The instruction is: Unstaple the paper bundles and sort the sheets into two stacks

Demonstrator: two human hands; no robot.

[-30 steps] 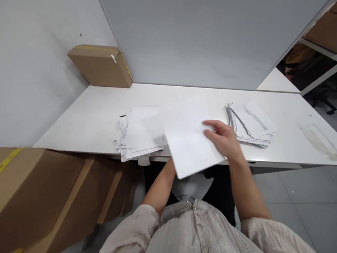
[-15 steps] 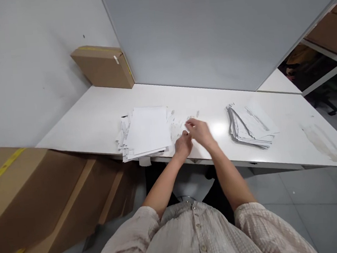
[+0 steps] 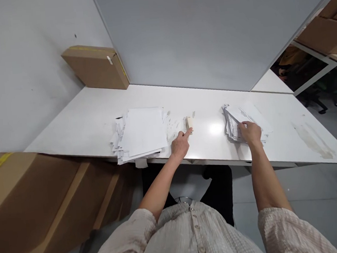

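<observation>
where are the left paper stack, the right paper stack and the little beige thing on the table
Left paper stack [image 3: 143, 130]: head view, middle of its top sheet
Right paper stack [image 3: 250, 113]: head view, its uncovered upper part
Little beige thing [image 3: 189, 122]: head view, middle of its body

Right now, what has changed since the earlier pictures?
The right hand let go of the white sheet it held a second ago and, from beside the left hand, moved right to the right paper stack. The left index finger now points at a small beige object, newly visible on the desk. The cardboard box stayed put.
</observation>
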